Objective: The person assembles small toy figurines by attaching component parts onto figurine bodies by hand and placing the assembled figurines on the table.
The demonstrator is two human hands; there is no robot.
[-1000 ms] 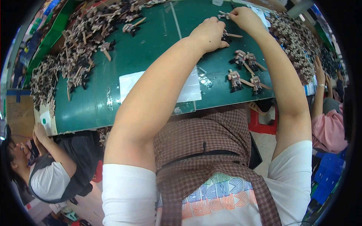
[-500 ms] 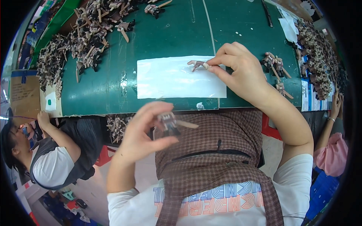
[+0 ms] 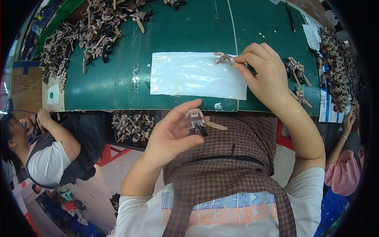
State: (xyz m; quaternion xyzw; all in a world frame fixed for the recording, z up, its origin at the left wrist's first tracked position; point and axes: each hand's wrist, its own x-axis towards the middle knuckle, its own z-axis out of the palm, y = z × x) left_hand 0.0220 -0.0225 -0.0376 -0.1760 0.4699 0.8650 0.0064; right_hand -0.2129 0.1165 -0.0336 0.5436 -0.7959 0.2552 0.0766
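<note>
My left hand (image 3: pixel 166 138) is curled round a small toy figurine (image 3: pixel 196 120) just in front of the table edge. The figurine has a brownish torso and dark boots, and a flat tan stick pokes out from it to the right. Over the white sheet (image 3: pixel 185 75), the thumb and forefinger of my right hand (image 3: pixel 269 77) pinch one end of a small brown-and-pink part (image 3: pixel 225 58) shaped like a figurine's arm. Its other end points left above the sheet's upper right corner. The fingers of my left hand partly hide the figurine's back.
Piled figurines (image 3: pixel 98 31) cover the far left of the green table (image 3: pixel 189 27). Several figurines (image 3: pixel 299 71) lie right of my right hand, before a dense heap (image 3: pixel 337 71). A dark pen-like tool (image 3: pixel 291 17) lies far right. Co-workers sit at left (image 3: pixel 55 154) and right (image 3: pixel 343 158).
My left hand has moved right and slightly up with the figurine. My head view has shifted a little, and my right hand still pinches the small part over the sheet.
</note>
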